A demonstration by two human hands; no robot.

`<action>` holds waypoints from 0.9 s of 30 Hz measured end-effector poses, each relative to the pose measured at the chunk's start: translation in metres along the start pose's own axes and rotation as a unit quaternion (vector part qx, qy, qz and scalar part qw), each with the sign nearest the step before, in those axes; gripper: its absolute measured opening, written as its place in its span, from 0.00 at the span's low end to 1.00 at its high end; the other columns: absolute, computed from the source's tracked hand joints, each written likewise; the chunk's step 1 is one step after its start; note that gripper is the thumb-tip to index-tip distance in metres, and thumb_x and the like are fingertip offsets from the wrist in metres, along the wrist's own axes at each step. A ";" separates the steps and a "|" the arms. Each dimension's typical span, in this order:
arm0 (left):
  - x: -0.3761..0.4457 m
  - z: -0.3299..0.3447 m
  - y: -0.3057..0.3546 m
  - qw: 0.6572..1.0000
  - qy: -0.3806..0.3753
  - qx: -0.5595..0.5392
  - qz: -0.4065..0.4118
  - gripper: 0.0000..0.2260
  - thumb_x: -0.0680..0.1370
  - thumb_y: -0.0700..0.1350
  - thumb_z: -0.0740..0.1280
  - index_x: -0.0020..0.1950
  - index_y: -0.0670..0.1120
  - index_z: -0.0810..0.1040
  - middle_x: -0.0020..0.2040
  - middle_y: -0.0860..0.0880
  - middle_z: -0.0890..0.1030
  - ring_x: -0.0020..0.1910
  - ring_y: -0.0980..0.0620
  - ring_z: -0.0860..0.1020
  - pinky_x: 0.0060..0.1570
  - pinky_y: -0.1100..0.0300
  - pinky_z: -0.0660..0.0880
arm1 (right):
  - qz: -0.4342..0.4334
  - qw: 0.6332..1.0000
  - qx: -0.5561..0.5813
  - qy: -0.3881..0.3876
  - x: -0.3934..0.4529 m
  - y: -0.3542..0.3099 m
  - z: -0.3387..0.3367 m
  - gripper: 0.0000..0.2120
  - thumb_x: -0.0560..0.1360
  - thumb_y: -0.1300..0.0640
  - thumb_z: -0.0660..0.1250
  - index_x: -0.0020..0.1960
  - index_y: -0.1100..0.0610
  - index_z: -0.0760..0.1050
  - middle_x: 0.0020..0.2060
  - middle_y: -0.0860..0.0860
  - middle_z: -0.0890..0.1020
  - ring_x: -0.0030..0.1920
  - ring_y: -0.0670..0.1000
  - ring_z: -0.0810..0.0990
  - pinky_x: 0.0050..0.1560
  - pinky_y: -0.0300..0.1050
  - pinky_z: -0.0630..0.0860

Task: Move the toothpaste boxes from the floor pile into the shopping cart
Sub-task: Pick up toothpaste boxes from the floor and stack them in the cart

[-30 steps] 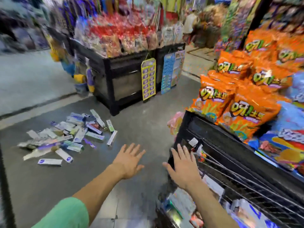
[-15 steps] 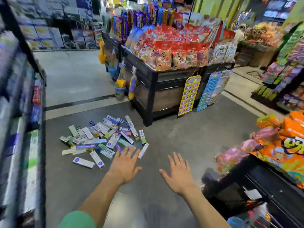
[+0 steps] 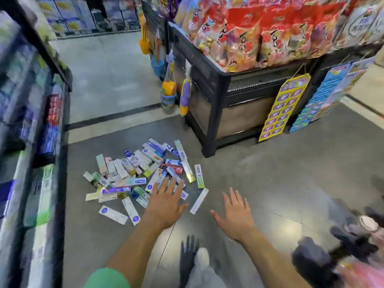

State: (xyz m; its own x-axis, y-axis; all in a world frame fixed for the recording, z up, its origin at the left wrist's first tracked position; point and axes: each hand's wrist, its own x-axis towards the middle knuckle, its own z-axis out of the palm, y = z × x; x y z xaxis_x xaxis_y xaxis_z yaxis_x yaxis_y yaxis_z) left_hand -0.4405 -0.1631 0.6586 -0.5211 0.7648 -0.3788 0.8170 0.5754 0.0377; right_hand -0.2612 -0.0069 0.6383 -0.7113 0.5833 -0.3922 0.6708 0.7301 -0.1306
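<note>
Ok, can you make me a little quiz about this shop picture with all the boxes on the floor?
1. True or false: the left hand grips a toothpaste box.
2. Where does the pile of long cardboard toothpaste boxes lie? A) on the grey floor B) on a shelf C) in a cart
3. Fill in: the right hand has its fingers ____.

Key: 1 false; 2 A; 3 spread, holding nothing.
</note>
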 end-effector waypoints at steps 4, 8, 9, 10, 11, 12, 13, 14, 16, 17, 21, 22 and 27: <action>0.099 0.013 -0.004 1.000 -0.016 -0.006 0.006 0.33 0.83 0.65 0.48 0.82 0.53 0.38 0.83 0.47 0.39 0.82 0.45 0.39 0.78 0.43 0.39 | 0.006 1.000 0.009 -0.029 0.092 0.018 0.002 0.44 0.75 0.26 0.40 0.83 0.53 0.45 0.82 0.56 0.43 0.82 0.56 0.42 0.80 0.56 0.42; 0.188 0.053 -0.014 0.999 -0.032 -0.002 0.010 0.33 0.83 0.65 0.45 0.83 0.52 0.39 0.83 0.47 0.39 0.82 0.45 0.40 0.78 0.43 0.42 | 0.021 0.999 0.027 -0.043 0.175 0.037 0.036 0.54 0.64 0.26 0.31 0.83 0.53 0.47 0.82 0.55 0.48 0.82 0.55 0.46 0.80 0.55 0.45; 0.209 0.068 -0.017 0.999 -0.042 0.000 0.012 0.33 0.83 0.64 0.46 0.83 0.52 0.39 0.83 0.48 0.39 0.82 0.46 0.40 0.79 0.43 0.42 | 0.028 0.998 0.028 -0.048 0.195 0.042 0.051 0.52 0.66 0.25 0.33 0.83 0.53 0.47 0.82 0.55 0.48 0.81 0.54 0.46 0.80 0.55 0.45; 0.229 0.083 -0.020 0.999 -0.050 0.001 0.014 0.32 0.84 0.63 0.47 0.83 0.52 0.39 0.83 0.47 0.40 0.82 0.46 0.40 0.79 0.44 0.43 | 0.033 0.998 0.027 -0.056 0.214 0.047 0.067 0.48 0.70 0.25 0.36 0.83 0.52 0.46 0.82 0.54 0.48 0.81 0.54 0.46 0.80 0.54 0.45; 0.249 0.101 -0.023 0.998 -0.057 0.003 0.016 0.32 0.84 0.63 0.48 0.83 0.52 0.39 0.83 0.47 0.40 0.82 0.46 0.39 0.79 0.43 0.43 | 0.038 0.997 0.029 -0.065 0.233 0.052 0.084 0.45 0.74 0.26 0.39 0.83 0.52 0.45 0.82 0.53 0.48 0.82 0.54 0.46 0.79 0.54 0.44; 0.269 0.118 -0.026 0.998 -0.065 0.002 0.014 0.32 0.84 0.63 0.48 0.83 0.52 0.39 0.83 0.48 0.40 0.82 0.47 0.39 0.79 0.43 0.43 | 0.044 0.996 0.031 -0.076 0.252 0.056 0.102 0.44 0.75 0.27 0.42 0.83 0.52 0.44 0.82 0.53 0.47 0.82 0.53 0.45 0.79 0.53 0.43; 0.288 0.138 -0.029 0.997 -0.077 -0.001 0.011 0.32 0.84 0.63 0.48 0.83 0.52 0.39 0.83 0.49 0.40 0.82 0.47 0.39 0.79 0.42 0.43 | 0.049 0.994 0.031 -0.089 0.270 0.060 0.118 0.44 0.75 0.27 0.42 0.83 0.52 0.43 0.82 0.52 0.47 0.82 0.53 0.45 0.79 0.53 0.43; 0.307 0.157 -0.032 0.996 -0.092 -0.006 0.011 0.33 0.84 0.63 0.49 0.83 0.52 0.39 0.83 0.49 0.40 0.82 0.47 0.39 0.79 0.42 0.43 | 0.054 0.993 0.029 -0.101 0.287 0.063 0.134 0.45 0.75 0.26 0.42 0.83 0.53 0.43 0.82 0.52 0.47 0.82 0.53 0.45 0.79 0.53 0.43; 0.343 0.197 -0.038 0.994 -0.108 -0.010 0.016 0.33 0.84 0.63 0.49 0.83 0.52 0.40 0.83 0.49 0.40 0.82 0.47 0.40 0.79 0.42 0.44 | 0.068 0.991 0.028 -0.111 0.319 0.067 0.166 0.48 0.72 0.25 0.39 0.82 0.54 0.44 0.82 0.52 0.48 0.81 0.54 0.47 0.79 0.53 0.45; 0.359 0.216 -0.041 0.994 -0.110 -0.009 0.021 0.33 0.83 0.63 0.49 0.83 0.52 0.41 0.83 0.49 0.40 0.82 0.47 0.40 0.79 0.42 0.44 | 0.074 0.990 0.032 -0.113 0.334 0.068 0.181 0.47 0.72 0.25 0.40 0.82 0.54 0.45 0.82 0.53 0.50 0.81 0.54 0.48 0.79 0.52 0.46; 0.420 0.275 -0.049 0.991 -0.131 -0.016 0.036 0.33 0.84 0.63 0.48 0.83 0.51 0.41 0.83 0.48 0.40 0.82 0.47 0.39 0.79 0.45 0.42 | 0.091 0.988 0.058 -0.114 0.387 0.070 0.243 0.39 0.80 0.32 0.52 0.82 0.54 0.48 0.82 0.52 0.51 0.81 0.54 0.52 0.78 0.50 0.51; 0.434 0.288 -0.051 0.990 -0.133 -0.023 0.038 0.33 0.84 0.63 0.48 0.83 0.51 0.40 0.83 0.48 0.40 0.82 0.47 0.40 0.79 0.45 0.43 | 0.100 0.984 0.074 -0.125 0.401 0.071 0.259 0.39 0.80 0.33 0.54 0.82 0.53 0.47 0.82 0.51 0.50 0.81 0.53 0.52 0.78 0.49 0.51; 0.488 0.359 -0.052 0.988 -0.140 -0.050 0.043 0.33 0.84 0.63 0.49 0.83 0.51 0.39 0.83 0.48 0.42 0.82 0.47 0.43 0.79 0.48 0.44 | 0.195 0.946 0.218 -0.143 0.457 0.076 0.341 0.40 0.79 0.33 0.59 0.82 0.53 0.52 0.80 0.53 0.58 0.77 0.57 0.62 0.73 0.50 0.62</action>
State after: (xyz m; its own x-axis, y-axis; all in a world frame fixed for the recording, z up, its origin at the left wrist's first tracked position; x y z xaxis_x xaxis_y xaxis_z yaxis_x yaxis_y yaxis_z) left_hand -0.6484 0.0757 0.1395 -0.3498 0.7100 -0.6111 0.8198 0.5477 0.1671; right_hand -0.4633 0.1936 0.1390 -0.3485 0.6117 -0.7102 0.9373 0.2278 -0.2638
